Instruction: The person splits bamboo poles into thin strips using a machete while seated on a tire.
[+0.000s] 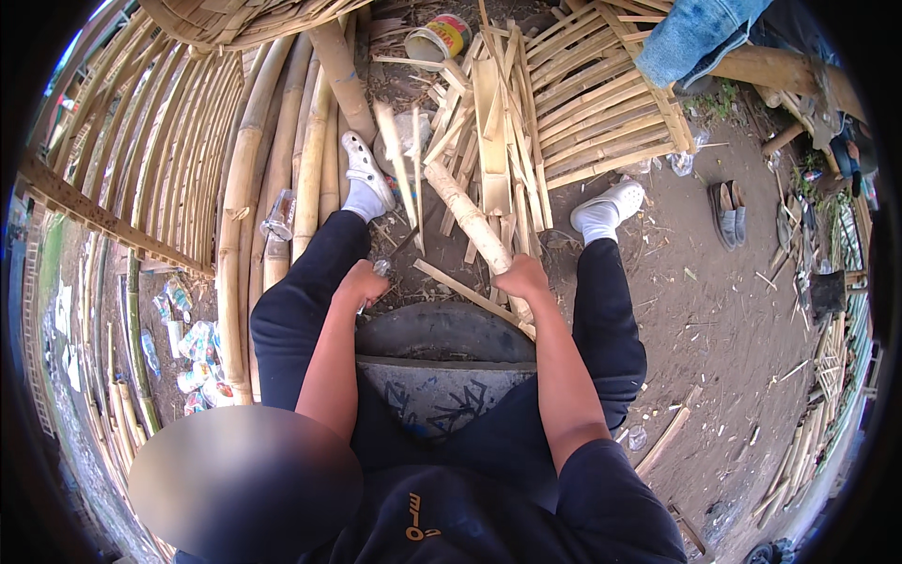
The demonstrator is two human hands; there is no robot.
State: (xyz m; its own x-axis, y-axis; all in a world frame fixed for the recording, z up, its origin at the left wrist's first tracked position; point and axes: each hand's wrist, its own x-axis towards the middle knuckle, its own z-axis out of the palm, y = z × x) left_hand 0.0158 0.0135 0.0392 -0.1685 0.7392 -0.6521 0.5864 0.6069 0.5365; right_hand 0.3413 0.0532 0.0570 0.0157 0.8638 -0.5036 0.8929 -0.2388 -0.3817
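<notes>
I sit with my knees apart, both hands in front of me. My left hand [363,285] is closed around the handle of what looks like a knife [404,242], its thin dark blade slanting up and away to the right. The fingers partly hide the handle. My right hand [522,278] grips the near part of a thick, pale round wooden stick [467,209], which slants away to the left over the split bamboo. Between my feet and beyond lies a heap of split bamboo strips [493,141]. A narrow bamboo strip [470,296] lies on the ground between my hands.
Long bamboo poles [246,179] run along my left, beside a slatted bamboo frame [141,150]. Another slatted panel [601,103] lies far right of the heap, near a bucket [437,40]. Grey shoes [725,214] stand on the dirt at right. A curved dark rim [442,329] lies before my seat.
</notes>
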